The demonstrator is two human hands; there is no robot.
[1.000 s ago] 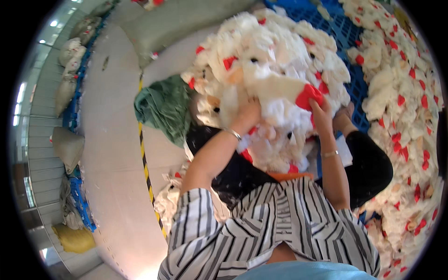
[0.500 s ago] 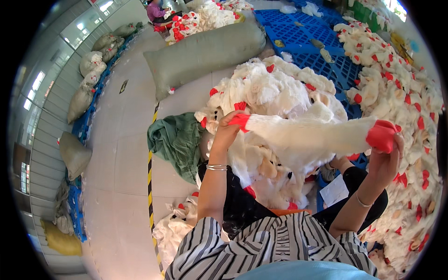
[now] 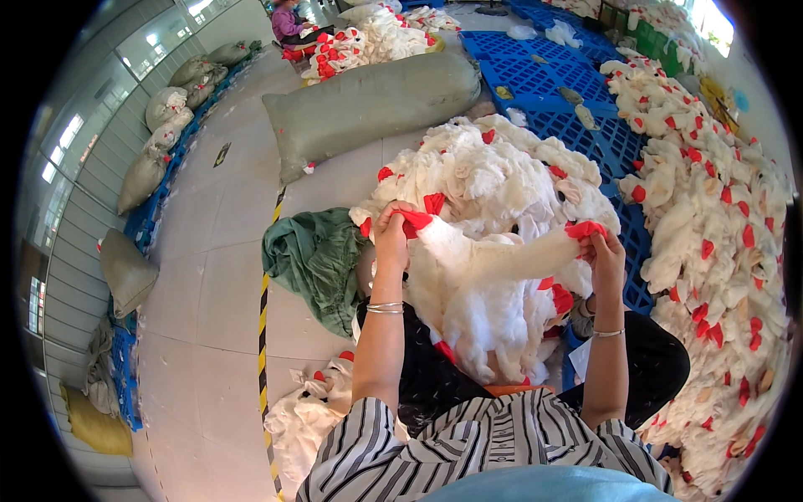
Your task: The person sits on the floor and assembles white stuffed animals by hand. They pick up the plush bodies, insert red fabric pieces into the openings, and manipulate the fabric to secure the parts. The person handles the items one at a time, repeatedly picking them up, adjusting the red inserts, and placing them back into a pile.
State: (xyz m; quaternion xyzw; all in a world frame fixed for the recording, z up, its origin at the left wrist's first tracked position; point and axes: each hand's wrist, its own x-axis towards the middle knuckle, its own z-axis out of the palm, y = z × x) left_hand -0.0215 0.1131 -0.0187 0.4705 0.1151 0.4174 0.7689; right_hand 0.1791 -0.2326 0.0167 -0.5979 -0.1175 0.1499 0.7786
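An unstuffed white plush toy skin [image 3: 519, 257] with red ends hangs between my two hands, above a heap of similar skins. My left hand [image 3: 391, 227] pinches one red end. With my right hand [image 3: 606, 255] I grip the other red end, over the heap's right side. Between the hands the white limb dips a little, and more white fur hangs below it toward my lap. The heap of plush skins [image 3: 493, 171] lies just ahead of my knees, with red tips and some dark eyes showing among the fur.
A green cloth [image 3: 311, 259] lies left of the heap. Behind it rests a long stuffed grey-green sack [image 3: 376, 105]. Blue pallets [image 3: 535, 71] and a large bank of plush skins [image 3: 711, 226] are on the right. Far off, a person in purple [image 3: 287, 23] sits beside another heap.
My right hand has moved left and slightly up, closer to my left hand. The plush skin, held wide and taut before, now spans a shorter distance and sags.
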